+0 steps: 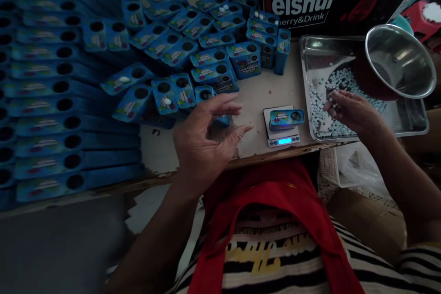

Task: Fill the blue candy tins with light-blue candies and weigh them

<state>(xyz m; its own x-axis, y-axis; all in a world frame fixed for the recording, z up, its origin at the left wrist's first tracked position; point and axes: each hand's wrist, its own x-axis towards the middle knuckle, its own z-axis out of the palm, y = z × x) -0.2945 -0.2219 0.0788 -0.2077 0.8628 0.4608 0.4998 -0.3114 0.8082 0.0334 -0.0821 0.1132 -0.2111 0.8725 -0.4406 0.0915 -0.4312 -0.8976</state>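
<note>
My left hand (206, 142) is held above the table's front edge, thumb and fingers spread apart with nothing between them. Just behind it stand several blue candy tins (182, 89), printed tops up, each with a dark round hole. To its right, a small digital scale (283, 140) with a lit blue display carries one blue tin (284, 117). My right hand (349, 109) is over the metal tray (305, 78), fingers pinched on what looks like small pale candies. Loose pale blue candies (347, 78) cover part of the tray's floor around that hand.
A steel bowl (399, 62) rests on the tray's right part. Behind the tray is a black cardboard box (310, 7). Rows of blue tins (76, 124) fill the table's left side. Below the edge, a white basket (329, 165) holds clear plastic.
</note>
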